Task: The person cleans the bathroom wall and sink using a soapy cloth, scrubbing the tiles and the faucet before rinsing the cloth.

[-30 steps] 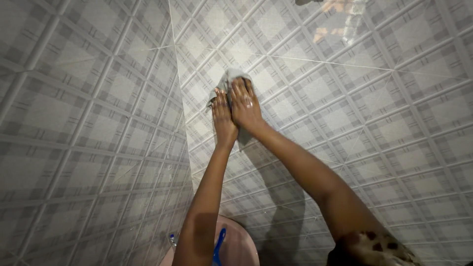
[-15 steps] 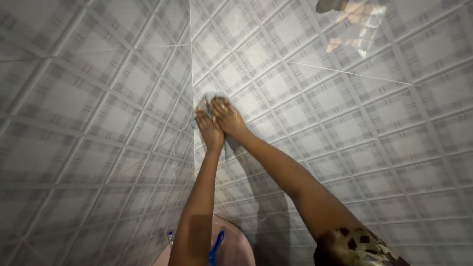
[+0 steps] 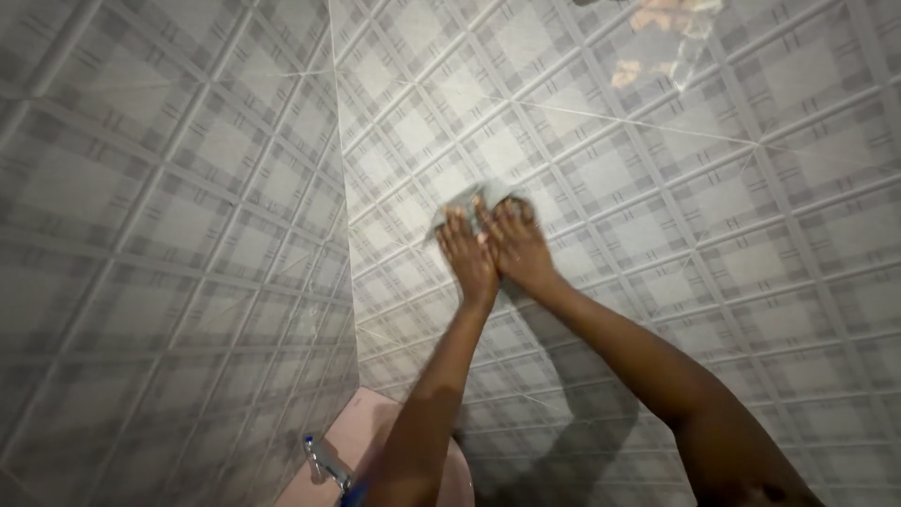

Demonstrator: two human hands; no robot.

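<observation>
Both my arms reach up to a grey patterned tiled wall [image 3: 713,235]. My left hand [image 3: 467,253] and my right hand [image 3: 518,246] lie side by side, palms flat, pressing a pale grey cloth [image 3: 462,199] against the tiles. Only the cloth's upper edge shows above my fingertips; the rest is hidden under my hands. The hands sit just right of the corner where two tiled walls meet.
A second tiled wall [image 3: 160,235] runs along the left, meeting the first at a vertical corner. Low down is a pinkish surface [image 3: 352,437] with a metal tap [image 3: 324,465]. A shiny reflection [image 3: 671,38] shows on the tiles at top right.
My hands and the cloth have slid along the wall, a little lower and leftward in view, then back toward the right. Both palms stay pressed on the cloth.
</observation>
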